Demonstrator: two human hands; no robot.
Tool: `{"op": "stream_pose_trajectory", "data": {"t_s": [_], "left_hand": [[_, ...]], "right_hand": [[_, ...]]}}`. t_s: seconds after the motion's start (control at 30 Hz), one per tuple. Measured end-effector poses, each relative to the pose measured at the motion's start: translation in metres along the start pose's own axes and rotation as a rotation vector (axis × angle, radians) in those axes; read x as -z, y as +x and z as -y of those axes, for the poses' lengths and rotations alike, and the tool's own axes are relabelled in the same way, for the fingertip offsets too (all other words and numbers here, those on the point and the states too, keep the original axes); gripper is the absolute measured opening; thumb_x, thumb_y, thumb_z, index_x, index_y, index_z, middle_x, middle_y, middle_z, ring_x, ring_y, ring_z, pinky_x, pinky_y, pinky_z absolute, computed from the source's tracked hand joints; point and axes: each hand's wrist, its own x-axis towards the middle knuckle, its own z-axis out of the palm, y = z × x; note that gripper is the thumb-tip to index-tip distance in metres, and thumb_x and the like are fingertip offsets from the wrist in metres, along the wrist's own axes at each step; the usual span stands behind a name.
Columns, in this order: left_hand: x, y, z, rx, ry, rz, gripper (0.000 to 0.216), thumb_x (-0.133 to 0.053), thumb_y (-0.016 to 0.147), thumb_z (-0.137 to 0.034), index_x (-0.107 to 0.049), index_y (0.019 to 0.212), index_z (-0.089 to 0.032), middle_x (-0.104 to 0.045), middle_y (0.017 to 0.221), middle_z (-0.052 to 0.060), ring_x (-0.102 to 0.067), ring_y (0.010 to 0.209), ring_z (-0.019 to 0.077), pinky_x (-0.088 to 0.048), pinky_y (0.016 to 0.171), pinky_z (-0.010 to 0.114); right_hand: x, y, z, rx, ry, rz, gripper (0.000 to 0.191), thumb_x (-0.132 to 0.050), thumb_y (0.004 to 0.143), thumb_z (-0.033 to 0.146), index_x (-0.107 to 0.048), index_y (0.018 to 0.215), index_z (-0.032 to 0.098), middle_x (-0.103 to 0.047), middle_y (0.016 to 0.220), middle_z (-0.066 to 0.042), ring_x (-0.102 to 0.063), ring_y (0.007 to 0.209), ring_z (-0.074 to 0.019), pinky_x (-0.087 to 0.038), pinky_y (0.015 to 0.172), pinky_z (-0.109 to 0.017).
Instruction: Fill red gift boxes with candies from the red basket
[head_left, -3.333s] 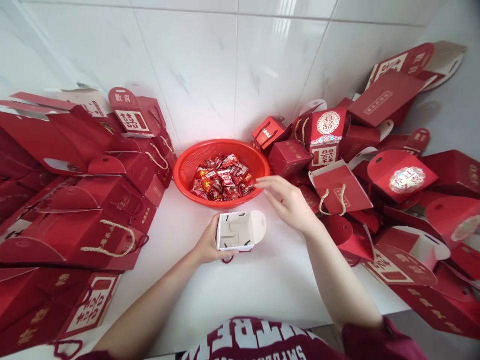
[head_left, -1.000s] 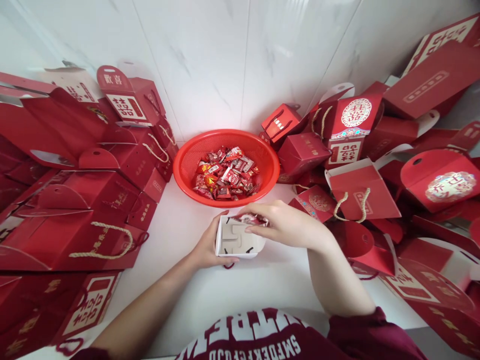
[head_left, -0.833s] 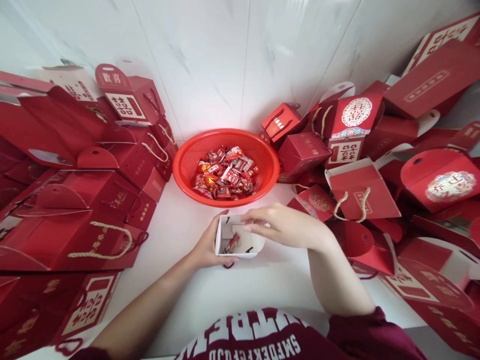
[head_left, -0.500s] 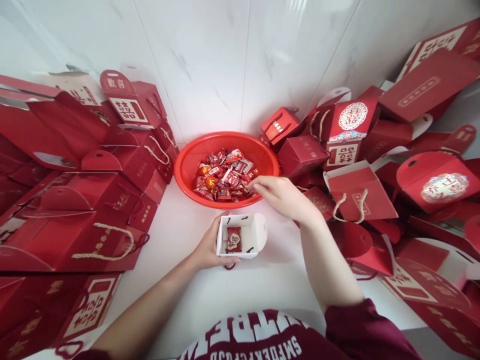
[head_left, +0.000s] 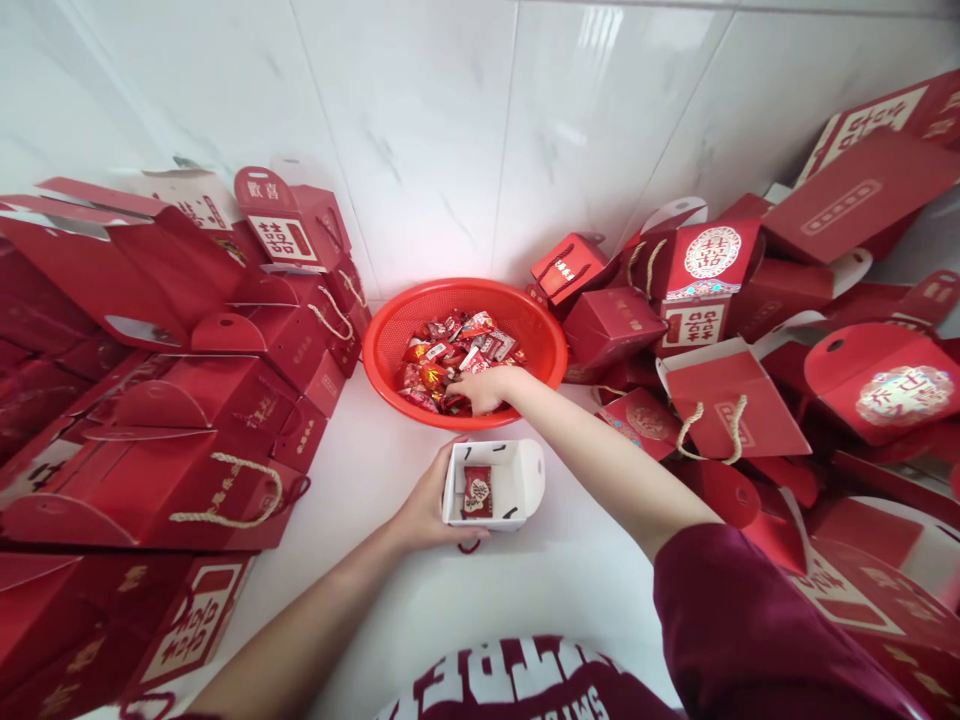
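My left hand [head_left: 430, 505] is wrapped round the left side of a small gift box [head_left: 510, 515] with a white inside. The box stands with its top flap out to the right, and one red wrapped candy [head_left: 478, 491] lies in it. Behind the box is a red plastic basket [head_left: 379, 355] holding a heap of wrapped candies [head_left: 442, 350]. My right hand [head_left: 486, 388] reaches over the basket's front rim into the heap, fingers bent down among the candies. Its fingertips are partly hidden, and I cannot make out whether a candy is between them.
Red gift boxes [head_left: 217, 390] with rope handles are stacked along the left. A looser pile of red boxes [head_left: 739, 400] fills the right side. A white tiled wall [head_left: 420, 150] rises behind the basket.
My right hand has moved left and down from the basket's right rim into the candies. My left hand still holds the box. The whole view has shifted slightly.
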Motion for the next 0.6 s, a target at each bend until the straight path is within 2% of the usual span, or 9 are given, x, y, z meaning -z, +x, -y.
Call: {"op": "stream_pose_trajectory", "data": {"t_s": [0.07, 0.13, 0.23, 0.33, 0.4, 0.5, 0.6], "left_hand": [[0.001, 0.000, 0.001, -0.017, 0.016, -0.003, 0.114, -0.092, 0.058, -0.031, -0.023, 0.150, -0.027, -0.041, 0.148, 0.016, -0.045, 0.135, 0.0383, -0.039, 0.111, 0.052], [0.001, 0.001, 0.001, -0.033, 0.032, -0.004, 0.114, -0.092, 0.058, -0.030, -0.024, 0.150, -0.027, -0.040, 0.149, 0.016, -0.043, 0.137, 0.0385, -0.037, 0.112, 0.053], [0.001, 0.001, 0.000, -0.044, 0.043, -0.005, 0.114, -0.092, 0.058, -0.030, -0.024, 0.150, -0.026, -0.041, 0.148, 0.017, -0.043, 0.136, 0.0385, -0.037, 0.112, 0.053], [0.001, 0.001, -0.002, -0.031, 0.029, -0.013, 0.113, -0.092, 0.059, -0.029, -0.024, 0.150, -0.028, -0.042, 0.148, 0.016, -0.043, 0.137, 0.0375, -0.038, 0.112, 0.053], [0.000, 0.000, -0.002, -0.022, 0.009, -0.016, 0.112, -0.091, 0.059, -0.029, -0.025, 0.150, -0.029, -0.042, 0.148, 0.015, -0.043, 0.137, 0.0370, -0.038, 0.112, 0.054], [-0.001, 0.000, -0.004, -0.016, -0.019, -0.025, 0.111, -0.092, 0.058, -0.028, -0.028, 0.149, -0.029, -0.043, 0.147, 0.015, -0.044, 0.136, 0.0379, -0.041, 0.111, 0.053], [-0.002, 0.001, -0.008, 0.017, -0.040, -0.027, 0.110, -0.092, 0.057, -0.025, -0.031, 0.147, -0.029, -0.048, 0.143, 0.015, -0.049, 0.132, 0.0383, -0.046, 0.106, 0.053]], "right_hand": [[0.001, 0.001, -0.003, 0.014, 0.018, 0.037, 0.069, -0.073, 0.066, 0.017, -0.060, 0.134, 0.019, -0.062, 0.135, -0.014, -0.068, 0.108, -0.0319, -0.054, 0.085, -0.034], [0.003, -0.002, -0.006, 0.024, 0.047, 0.036, 0.074, -0.076, 0.064, 0.016, -0.058, 0.136, 0.018, -0.065, 0.131, -0.013, -0.069, 0.107, -0.0308, -0.054, 0.084, -0.032], [0.005, -0.012, -0.010, 0.045, 0.103, -0.038, 0.084, -0.080, 0.063, 0.017, -0.051, 0.141, 0.011, -0.061, 0.135, -0.017, -0.063, 0.117, -0.0336, -0.052, 0.092, -0.033], [0.001, -0.030, -0.017, 0.105, 0.212, -0.141, 0.084, -0.077, 0.074, 0.020, -0.038, 0.148, 0.013, -0.066, 0.128, -0.014, -0.064, 0.117, -0.0286, -0.051, 0.094, -0.033], [-0.007, -0.042, -0.024, 0.200, 0.444, -0.239, 0.075, -0.071, 0.082, 0.020, -0.035, 0.148, 0.015, -0.073, 0.111, -0.009, -0.069, 0.106, -0.0239, -0.053, 0.091, -0.033], [-0.021, -0.053, -0.033, 0.327, 0.833, -0.441, 0.054, -0.067, 0.085, 0.020, -0.048, 0.135, 0.016, -0.075, 0.086, -0.003, -0.073, 0.089, -0.0208, -0.055, 0.086, -0.035], [-0.031, -0.056, -0.038, 0.352, 0.940, -0.625, 0.036, -0.071, 0.083, 0.025, -0.061, 0.116, 0.016, -0.075, 0.086, -0.004, -0.073, 0.086, -0.0197, -0.055, 0.087, -0.035]]}}
